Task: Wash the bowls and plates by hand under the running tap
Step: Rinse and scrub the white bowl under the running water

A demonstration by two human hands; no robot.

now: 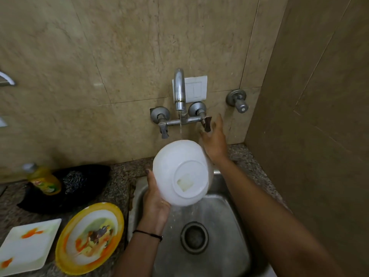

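Note:
My left hand grips a white bowl by its rim and holds it tilted, base toward me, over the steel sink. A thin stream runs from the tap onto the bowl's upper edge, and water drips off its lower edge. My right hand is open beside the right tap handle, fingers spread, just touching or next to it. On the counter to the left lie a dirty round plate with a yellow rim and a dirty white square plate.
A yellow dish-soap bottle lies on a black cloth with a steel scrubber behind the plates. A second valve sticks out of the tiled wall at right. A side wall closes in the sink's right side. The drain is uncovered.

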